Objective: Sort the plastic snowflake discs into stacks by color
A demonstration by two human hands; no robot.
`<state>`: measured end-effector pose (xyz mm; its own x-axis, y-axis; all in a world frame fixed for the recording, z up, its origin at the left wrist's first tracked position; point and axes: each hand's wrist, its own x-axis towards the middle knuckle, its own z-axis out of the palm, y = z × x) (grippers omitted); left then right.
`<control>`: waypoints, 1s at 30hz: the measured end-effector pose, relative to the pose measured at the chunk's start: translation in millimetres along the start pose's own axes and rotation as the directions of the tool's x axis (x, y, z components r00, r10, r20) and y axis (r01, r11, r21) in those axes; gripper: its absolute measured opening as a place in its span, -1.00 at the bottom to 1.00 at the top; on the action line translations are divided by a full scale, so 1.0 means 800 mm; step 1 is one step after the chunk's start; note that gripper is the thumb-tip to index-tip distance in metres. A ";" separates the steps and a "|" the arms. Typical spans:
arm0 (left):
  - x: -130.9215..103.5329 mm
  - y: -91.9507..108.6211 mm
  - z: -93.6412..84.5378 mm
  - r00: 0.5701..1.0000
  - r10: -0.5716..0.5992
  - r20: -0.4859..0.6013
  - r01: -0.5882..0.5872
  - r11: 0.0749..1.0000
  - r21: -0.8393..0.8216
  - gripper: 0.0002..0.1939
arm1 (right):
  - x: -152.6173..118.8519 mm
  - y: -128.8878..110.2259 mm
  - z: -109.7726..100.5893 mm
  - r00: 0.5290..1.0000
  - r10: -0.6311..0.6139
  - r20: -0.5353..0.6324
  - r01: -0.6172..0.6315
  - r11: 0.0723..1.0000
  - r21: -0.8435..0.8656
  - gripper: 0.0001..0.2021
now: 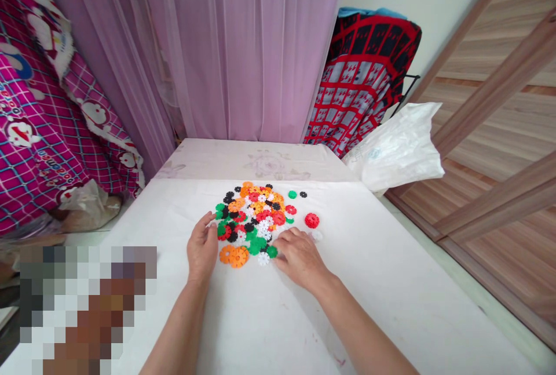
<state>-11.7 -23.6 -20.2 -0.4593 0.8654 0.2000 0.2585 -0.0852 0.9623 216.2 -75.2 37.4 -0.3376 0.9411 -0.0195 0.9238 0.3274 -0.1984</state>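
A pile of notched plastic snowflake discs in orange, red, black, white and green lies on the white-covered table [143, 241]. My left hand [202, 247] is at the pile's left edge, fingers apart, with the fingertips beside green discs [219, 211]. On the near right side, my right hand [302, 256] has its fingers curled at a green snowflake disc [271, 252], which seems to be between fingertips and thumb. Close by are a white disc [263, 258] and two overlapping orange discs [238, 257]. To the right sits a red stack of discs [311, 221].
A white plastic bag [397, 146] stands by the table's far right edge. Behind it is a red and black patterned cloth [356, 82]. Purple curtains [247, 50] hang at the back, pink checked fabric [39, 108] at left. Wooden doors [499, 149] are on the right.
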 end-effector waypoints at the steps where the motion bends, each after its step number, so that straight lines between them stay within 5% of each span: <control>1: 0.000 0.000 0.000 1.000 0.003 0.001 -0.003 1.000 0.005 -0.71 | 0.001 0.001 -0.001 1.000 0.005 0.020 -0.005 1.000 -0.017 -0.84; 14: -0.001 0.001 -0.001 1.000 -0.010 0.004 0.010 1.000 -0.001 -0.72 | 0.019 0.003 -0.004 0.998 -0.015 0.068 0.022 0.993 -0.116 -0.85; 22: -0.002 0.003 -0.001 1.000 -0.020 0.008 0.020 1.000 0.015 -0.72 | 0.054 0.098 -0.054 0.965 0.226 -0.134 -0.248 0.952 -0.179 -0.75; 30: -0.003 0.004 -0.005 1.000 -0.002 0.011 0.002 0.998 0.056 -0.72 | 0.133 0.147 -0.055 0.954 0.279 -0.114 -0.300 0.910 -0.286 -0.68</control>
<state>-13.2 -28.1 -16.5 -0.4502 0.8712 0.1957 0.3050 -0.0560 0.9507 297.1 66.9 54.7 -0.0440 0.9983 0.0382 0.9937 0.0397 0.1052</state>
